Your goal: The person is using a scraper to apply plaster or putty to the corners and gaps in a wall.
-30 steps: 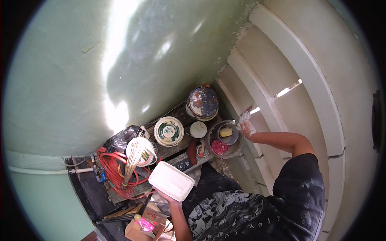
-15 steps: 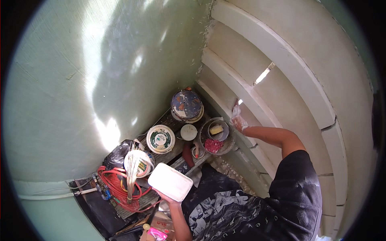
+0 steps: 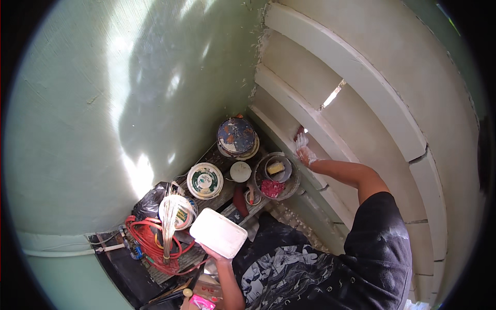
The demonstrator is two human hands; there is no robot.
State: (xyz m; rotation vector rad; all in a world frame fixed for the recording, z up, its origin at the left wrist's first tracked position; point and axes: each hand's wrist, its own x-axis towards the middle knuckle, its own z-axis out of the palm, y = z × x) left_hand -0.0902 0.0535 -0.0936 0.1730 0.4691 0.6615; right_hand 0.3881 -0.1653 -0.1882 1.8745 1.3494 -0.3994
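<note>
My left hand grips a white rectangular plastic tub by its lower edge, in front of my shirt. The tub's inside looks white, but I cannot tell how full it is. Off to the right, my right hand, smeared with white paste, reaches into a recess between two pale ledges of the slatted wall. Its fingers press a small dark reddish-brown piece against the panel, beside a bright gap. What kind of piece it is stays unclear.
Below my right hand stands a grey bucket with a yellow sponge and a pink cloth. Lidded paint pails, a stick broom and a coiled red hose crowd the plank at left. A green wall rises behind.
My right hand has shifted slightly up along the panel, and the reddish-brown piece at its fingertips shows more. My left hand and the tub stay nearly where they were. The view has moved slightly.
</note>
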